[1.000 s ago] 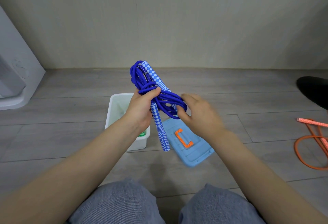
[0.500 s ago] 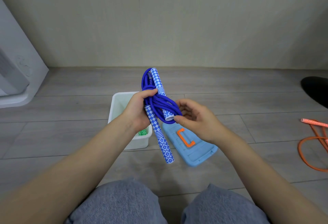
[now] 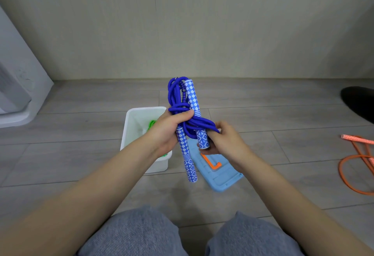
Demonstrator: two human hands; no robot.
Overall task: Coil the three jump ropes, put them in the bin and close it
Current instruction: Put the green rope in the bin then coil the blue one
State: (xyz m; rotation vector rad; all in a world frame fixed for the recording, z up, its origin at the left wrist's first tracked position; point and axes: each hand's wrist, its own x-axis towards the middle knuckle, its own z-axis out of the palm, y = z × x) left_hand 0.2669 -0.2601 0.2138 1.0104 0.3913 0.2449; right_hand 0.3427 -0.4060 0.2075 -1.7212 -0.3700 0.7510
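Orange jump rope (image 3: 356,160), right of the hands, is cut off by the frame edge. Left hand (image 3: 168,129) grips the coiled blue jump rope (image 3: 183,112); right hand (image 3: 224,142) pinches its loop and one handle. Below them, the white bin (image 3: 141,134) holds a partly hidden green rope (image 3: 151,124); blue lid (image 3: 218,172) lies beside it on the floor.

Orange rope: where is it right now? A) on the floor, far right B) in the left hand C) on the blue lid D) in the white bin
A: the orange rope lies loose on the floor at the far right edge, apart from the white bin and blue lid.
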